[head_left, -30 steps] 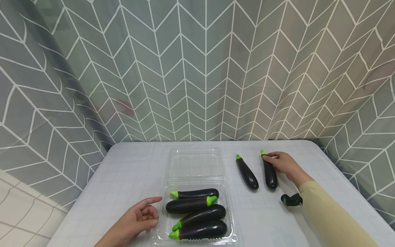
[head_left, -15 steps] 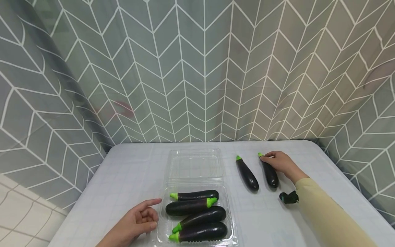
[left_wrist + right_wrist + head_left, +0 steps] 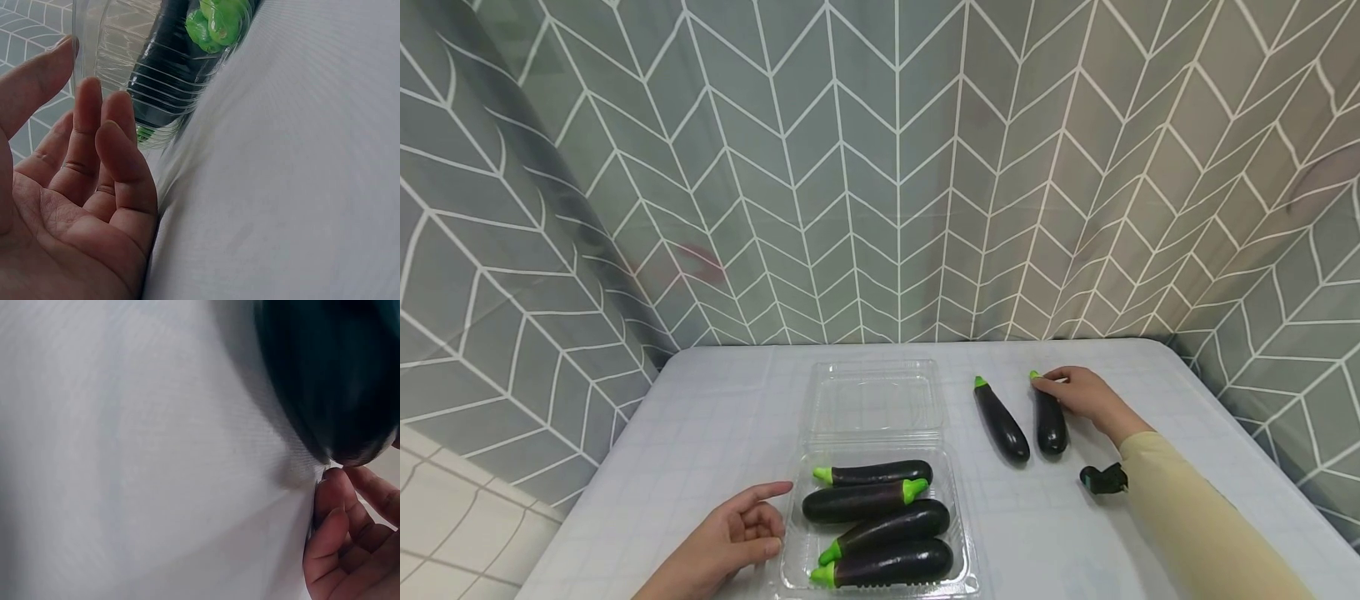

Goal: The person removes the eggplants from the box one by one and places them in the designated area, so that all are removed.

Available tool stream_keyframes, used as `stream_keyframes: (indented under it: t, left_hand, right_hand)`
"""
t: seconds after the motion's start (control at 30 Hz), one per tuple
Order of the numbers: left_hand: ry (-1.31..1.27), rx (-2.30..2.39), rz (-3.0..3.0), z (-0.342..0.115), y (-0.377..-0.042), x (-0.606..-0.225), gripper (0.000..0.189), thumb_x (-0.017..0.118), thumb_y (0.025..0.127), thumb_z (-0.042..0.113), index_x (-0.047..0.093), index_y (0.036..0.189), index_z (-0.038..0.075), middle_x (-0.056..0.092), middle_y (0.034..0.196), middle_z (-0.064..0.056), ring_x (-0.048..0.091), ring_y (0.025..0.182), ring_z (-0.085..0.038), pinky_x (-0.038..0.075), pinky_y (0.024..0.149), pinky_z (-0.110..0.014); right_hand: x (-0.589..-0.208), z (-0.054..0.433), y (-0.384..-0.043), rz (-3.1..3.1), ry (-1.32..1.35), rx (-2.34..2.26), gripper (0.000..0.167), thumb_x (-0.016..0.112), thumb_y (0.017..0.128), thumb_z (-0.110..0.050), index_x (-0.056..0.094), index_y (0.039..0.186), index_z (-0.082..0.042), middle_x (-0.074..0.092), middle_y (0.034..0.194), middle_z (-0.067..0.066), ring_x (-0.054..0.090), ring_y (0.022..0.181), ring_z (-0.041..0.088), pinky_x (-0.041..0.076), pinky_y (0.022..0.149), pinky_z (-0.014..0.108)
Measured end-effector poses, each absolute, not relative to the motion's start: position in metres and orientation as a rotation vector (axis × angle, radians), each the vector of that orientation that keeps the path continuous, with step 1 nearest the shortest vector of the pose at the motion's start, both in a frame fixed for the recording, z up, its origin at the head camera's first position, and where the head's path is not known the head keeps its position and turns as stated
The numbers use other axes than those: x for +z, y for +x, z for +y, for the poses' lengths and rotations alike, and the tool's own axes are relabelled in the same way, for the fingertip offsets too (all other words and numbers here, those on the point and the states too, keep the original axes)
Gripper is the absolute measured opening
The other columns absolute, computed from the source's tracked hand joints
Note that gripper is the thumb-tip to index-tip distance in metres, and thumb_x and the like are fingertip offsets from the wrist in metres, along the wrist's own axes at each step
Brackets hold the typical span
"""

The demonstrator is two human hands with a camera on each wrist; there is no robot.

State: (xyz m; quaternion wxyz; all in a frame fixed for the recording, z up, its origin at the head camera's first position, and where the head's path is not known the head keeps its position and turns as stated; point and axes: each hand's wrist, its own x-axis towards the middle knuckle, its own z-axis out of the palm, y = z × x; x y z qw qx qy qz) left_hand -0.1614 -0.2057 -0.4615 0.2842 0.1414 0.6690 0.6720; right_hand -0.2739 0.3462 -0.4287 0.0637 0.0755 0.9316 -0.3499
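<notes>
My right hand (image 3: pixel 1082 396) holds a dark purple eggplant (image 3: pixel 1051 429) by its upper part, just below the green stem, with the eggplant's rounded end pointing toward me. In the right wrist view the eggplant (image 3: pixel 331 375) looms large beside the curled fingers. To its left lies a second eggplant (image 3: pixel 1002 425), loose and slightly slanted. My left hand (image 3: pixel 733 529) is at the left side of a clear plastic clamshell container (image 3: pixel 962 533), fingers loosely bent and holding nothing. One fingertip is at the container wall in the left wrist view. Several eggplants (image 3: pixel 895 562) lie crosswise in the container.
The container's clear lid (image 3: pixel 876 396) is folded back toward the far side. A white cloth (image 3: pixel 700 417) covers the table. Patterned grey curtains (image 3: pixel 865 167) hang behind it and at both sides. A small black device (image 3: pixel 1103 479) is at the right sleeve.
The right hand has shifted the held eggplant slightly left; its stem end moved first, then its rounded end, nearer the loose eggplant. The left hand has stayed in place.
</notes>
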Motion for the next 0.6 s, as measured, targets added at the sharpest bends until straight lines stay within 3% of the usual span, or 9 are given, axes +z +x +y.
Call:
stream_keyframes:
  t: [0.33,0.6]
  left_hand:
    - [0.416,1.816,1.754,-0.2063,-0.1615,-0.4617,0.066,0.062,0.096,0.002,0.025,0.151,-0.006,0.06,0.104,-0.009,0.057,0.087,-0.012,0.05,0.078,-0.023]
    - [0.425,1.821,1.745,-0.2063,-0.1618,-0.4622,0.066,0.061,0.096,0.001,0.025,0.151,-0.006,0.06,0.104,-0.008,0.057,0.086,-0.011,0.05,0.078,-0.024]
  right_hand:
    - [-0.4301,0.3492,-0.2742,2.751,0.237,-1.108,0.069,0.057,0.097,-0.049,0.05,0.136,0.008,0.057,0.121,0.027,0.058,0.085,0.022,0.049,0.071,0.032]
    - [-0.4276,0.3486,-0.2711,2.735,0.254,-1.118,0.072,0.057,0.096,-0.052,0.049,0.137,0.007,0.056,0.123,0.027,0.058,0.089,0.023,0.049,0.072,0.033]
